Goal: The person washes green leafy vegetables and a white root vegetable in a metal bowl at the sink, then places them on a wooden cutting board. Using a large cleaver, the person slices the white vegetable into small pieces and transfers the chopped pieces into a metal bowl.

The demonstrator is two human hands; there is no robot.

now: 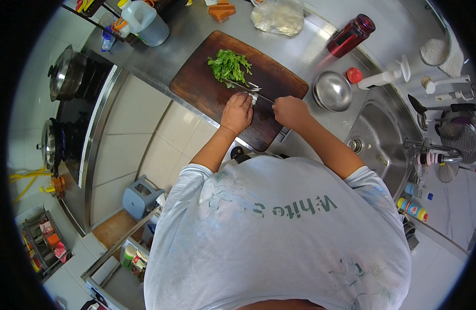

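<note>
A dark wooden cutting board [201,83] lies on the steel counter. Chopped leafy greens [228,66] are heaped on its far part. My right hand [290,112] is closed around the handle of a knife [257,94], whose thin blade points left over the board. Under the fingertips of my left hand [238,111] is a small white piece of food [254,100], held against the board beside the blade. A few white slivers [255,86] lie just beyond the blade, near the greens. The knife's handle is hidden in my fist.
Right of the board are nested steel bowls [333,91], a red bottle [350,35] and a sink [385,139]. A plastic bag [278,17] lies behind it, and a plastic jug [147,25] stands back left. Pots [69,73] sit on the stove at far left; a blue stool [141,197] stands below.
</note>
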